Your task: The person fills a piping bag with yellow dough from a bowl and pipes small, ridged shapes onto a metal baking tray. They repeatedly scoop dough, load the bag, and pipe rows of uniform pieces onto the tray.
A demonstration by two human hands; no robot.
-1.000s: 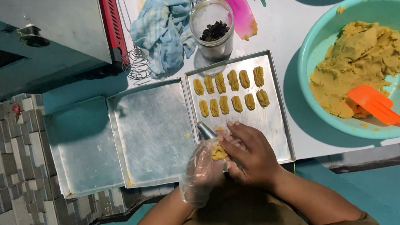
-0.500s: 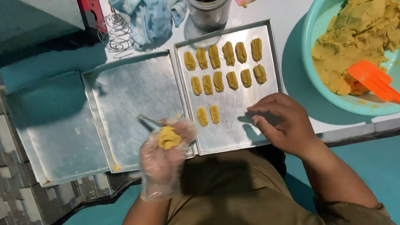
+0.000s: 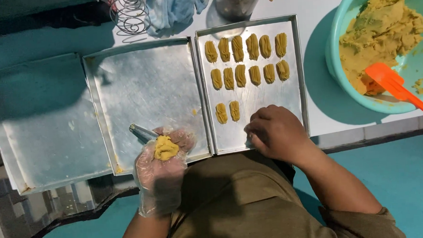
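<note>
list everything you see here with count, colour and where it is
baking trays: 3, silver, side by side on the counter
piped dough pieces: 14, yellow, on the right tray
bowl of dough: 1, turquoise, far right
spatula: 1, orange, in the bowl
wire whisk: 1, metal, top edge
cloth: 1, blue, top edge
jar: 1, metal-looking, top, above the right tray
left hand: clear glove, holds dough lump and metal nozzle
right hand: bare, on the right tray's near edge
</note>
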